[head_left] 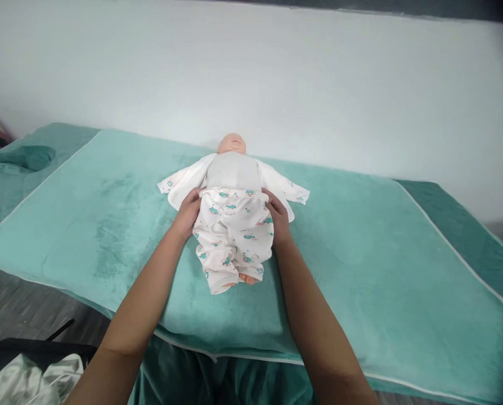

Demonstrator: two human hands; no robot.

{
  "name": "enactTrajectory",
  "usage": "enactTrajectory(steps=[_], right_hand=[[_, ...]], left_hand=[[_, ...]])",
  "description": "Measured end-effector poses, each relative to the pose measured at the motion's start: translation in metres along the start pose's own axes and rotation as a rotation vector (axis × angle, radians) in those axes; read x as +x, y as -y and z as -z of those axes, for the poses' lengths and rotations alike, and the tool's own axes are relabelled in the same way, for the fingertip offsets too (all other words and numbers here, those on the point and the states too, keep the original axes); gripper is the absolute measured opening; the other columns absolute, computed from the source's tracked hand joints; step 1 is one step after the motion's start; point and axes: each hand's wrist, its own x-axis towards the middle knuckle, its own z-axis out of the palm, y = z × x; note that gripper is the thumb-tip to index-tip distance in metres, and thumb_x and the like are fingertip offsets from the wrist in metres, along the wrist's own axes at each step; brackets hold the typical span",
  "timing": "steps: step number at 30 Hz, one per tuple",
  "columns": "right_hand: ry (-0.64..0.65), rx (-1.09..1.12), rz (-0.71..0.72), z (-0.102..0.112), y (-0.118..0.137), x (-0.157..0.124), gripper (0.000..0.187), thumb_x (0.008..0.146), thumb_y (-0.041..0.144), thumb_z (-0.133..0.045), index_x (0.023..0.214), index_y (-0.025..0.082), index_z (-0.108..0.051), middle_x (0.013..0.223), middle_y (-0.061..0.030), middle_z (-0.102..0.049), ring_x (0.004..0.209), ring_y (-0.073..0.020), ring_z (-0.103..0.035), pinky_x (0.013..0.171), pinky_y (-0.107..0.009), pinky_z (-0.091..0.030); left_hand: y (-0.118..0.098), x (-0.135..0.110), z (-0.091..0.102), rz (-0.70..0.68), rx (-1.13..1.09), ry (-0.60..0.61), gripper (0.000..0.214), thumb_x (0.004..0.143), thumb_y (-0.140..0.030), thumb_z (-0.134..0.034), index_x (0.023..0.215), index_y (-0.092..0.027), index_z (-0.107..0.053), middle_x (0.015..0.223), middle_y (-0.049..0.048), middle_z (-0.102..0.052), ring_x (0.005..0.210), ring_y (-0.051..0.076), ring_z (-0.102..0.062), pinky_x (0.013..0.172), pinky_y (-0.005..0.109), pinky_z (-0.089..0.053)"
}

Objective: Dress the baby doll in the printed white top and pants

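A baby doll (232, 144) lies on its back, its head toward the wall and its feet toward me. White printed pants (234, 225) cover its legs, with toes showing at the cuffs. An open white jacket (193, 170) is spread at both sides over a plain white front. My left hand (188, 212) grips the pants' waistband at the left hip, fingertips partly hidden by the cloth. At the opposite hip, my right hand (278, 216) has its fingers closed on the waistband's other side.
The doll rests on a bed with a green plush cover (382, 259). A white wall (251, 73) stands behind it. At the left end the cover has a hole (23, 157). Light shiny cloth (36, 379) lies on a dark object at lower left.
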Motion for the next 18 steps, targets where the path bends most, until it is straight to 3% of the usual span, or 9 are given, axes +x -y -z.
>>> enactTrajectory(steps=[4,9,12,14,18], right_hand=[[-0.006,-0.077,0.029,-0.002,0.003,0.004,0.035,0.083,0.056,-0.063,0.099,0.025,-0.067,0.112,-0.0044,-0.070,0.106,-0.0232,-0.061,0.091,-0.035,-0.048],[-0.074,-0.100,-0.021,-0.011,0.011,0.010,0.036,0.084,0.056,-0.060,0.072,0.024,-0.048,0.073,0.0010,-0.054,0.075,-0.0178,-0.050,0.070,-0.031,-0.044],[-0.114,-0.082,-0.107,-0.012,0.009,0.014,0.039,0.085,0.054,-0.061,0.067,0.025,-0.042,0.065,0.0019,-0.046,0.068,-0.0168,-0.044,0.063,-0.031,-0.042],[-0.141,-0.067,-0.131,-0.010,0.006,0.017,0.041,0.084,0.054,-0.063,0.066,0.026,-0.041,0.063,0.0023,-0.044,0.067,-0.0173,-0.044,0.063,-0.032,-0.043],[-0.135,-0.078,-0.147,-0.002,0.000,0.021,0.041,0.082,0.057,-0.065,0.066,0.027,-0.042,0.062,0.0018,-0.049,0.069,-0.0196,-0.050,0.064,-0.033,-0.044]], left_hand=[[-0.004,0.004,-0.001,-0.074,0.107,-0.016,0.025,0.073,-0.036,-0.077,0.076,-0.021,-0.058,0.070,-0.0051,-0.056,0.065,0.012,-0.049,0.060,0.024,-0.037],[-0.003,0.028,-0.009,-0.202,0.370,-0.214,0.028,0.080,-0.036,-0.071,0.066,-0.020,-0.052,0.065,-0.0041,-0.047,0.067,0.012,-0.041,0.059,0.026,-0.031],[0.001,0.040,-0.017,-0.218,0.339,-0.314,0.030,0.083,-0.034,-0.070,0.066,-0.020,-0.049,0.065,-0.0046,-0.045,0.067,0.012,-0.040,0.059,0.025,-0.031],[0.003,0.042,-0.022,-0.151,0.259,-0.261,0.028,0.081,-0.036,-0.072,0.069,-0.020,-0.052,0.067,-0.0042,-0.050,0.068,0.013,-0.046,0.061,0.026,-0.035],[0.003,0.039,-0.021,0.049,0.007,0.042,0.026,0.076,-0.042,-0.074,0.081,-0.019,-0.064,0.075,0.0006,-0.067,0.080,0.021,-0.063,0.073,0.031,-0.048]])
